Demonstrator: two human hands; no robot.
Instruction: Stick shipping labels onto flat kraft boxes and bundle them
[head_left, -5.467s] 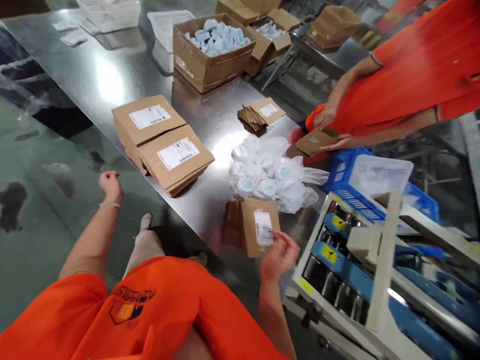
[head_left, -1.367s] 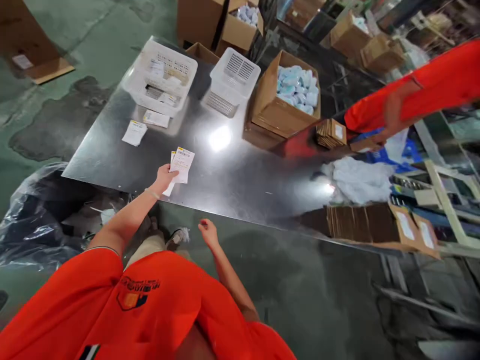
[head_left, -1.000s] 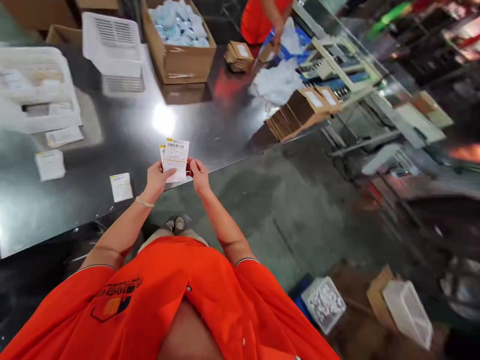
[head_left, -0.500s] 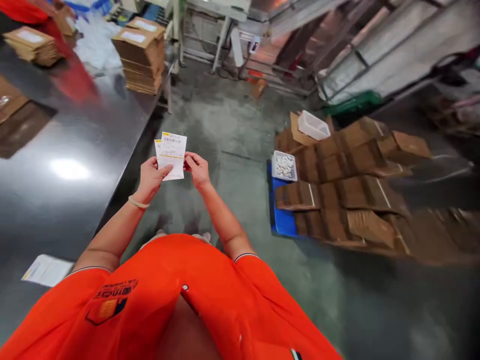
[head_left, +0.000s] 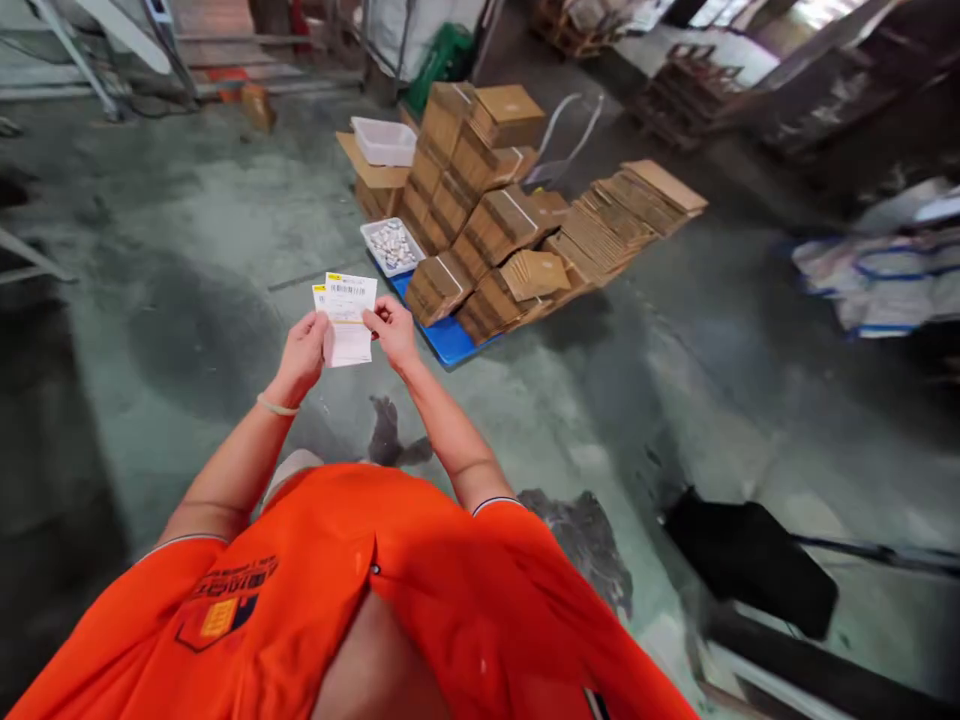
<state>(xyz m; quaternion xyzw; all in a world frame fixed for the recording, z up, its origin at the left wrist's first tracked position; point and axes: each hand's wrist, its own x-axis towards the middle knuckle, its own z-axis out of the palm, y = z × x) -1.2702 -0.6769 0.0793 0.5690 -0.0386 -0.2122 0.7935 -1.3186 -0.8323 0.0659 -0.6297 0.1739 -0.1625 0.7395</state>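
Two white printed slips with yellow corners and barcodes are held up in front of my orange shirt, the front one overlapping the other. My left hand pinches their left edge between thumb and fingers; a pale band circles that wrist. At the right edge of the front slip, my right hand is closed on the paper with thumb and fingers. Both hands are over the grey-green floor, touching nothing else.
Ahead to the right, flattened cardboard bundles are stacked on a blue pallet. Beside them are a white tub of small items and an empty white tub. A black object stands at lower right; white sacks lie far right.
The view has swung right: the metal table has left the picture and the pallet is nearer the middle. My right thumb now grips the front slip; my left thumb has shifted to its edge.
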